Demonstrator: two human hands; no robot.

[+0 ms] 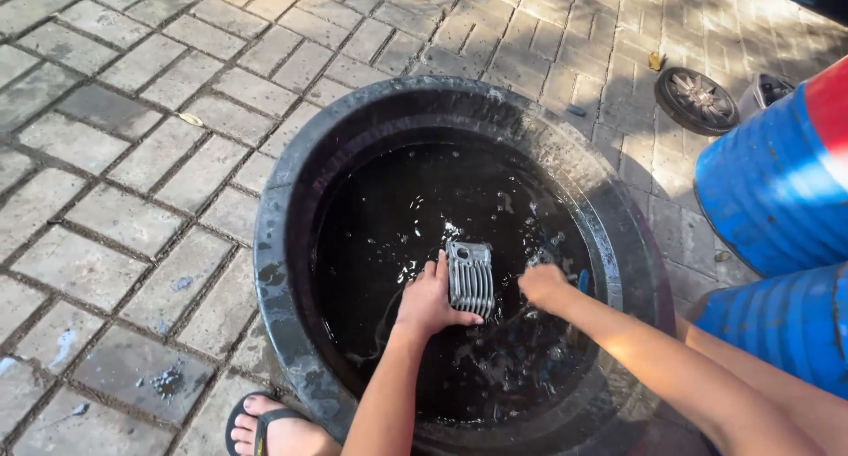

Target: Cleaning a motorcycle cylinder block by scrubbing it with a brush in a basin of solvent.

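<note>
While one foot in a dark sandal point(265, 423) stands on the paving at the near edge, two bare forearms reach away into a single round black tub point(283, 244) filled with dark liquid. The left hand point(430, 299) has its fingers pressed together against the near left side of one grey ribbed metal part point(471, 277), thumb wrapped round its lower edge. That part sits at the liquid's surface near the tub's middle, its long axis running near to far, slightly tilted, with the ribs running the same way. Just to its right, the right hand point(541, 284) is curled loosely at the surface; what its fingers pinch I cannot tell. Beside the tub on the right stand two blue drums point(768, 191). Farther off, one small wheel point(696, 99) lies flat on the grey brick paving point(132, 155).
</note>
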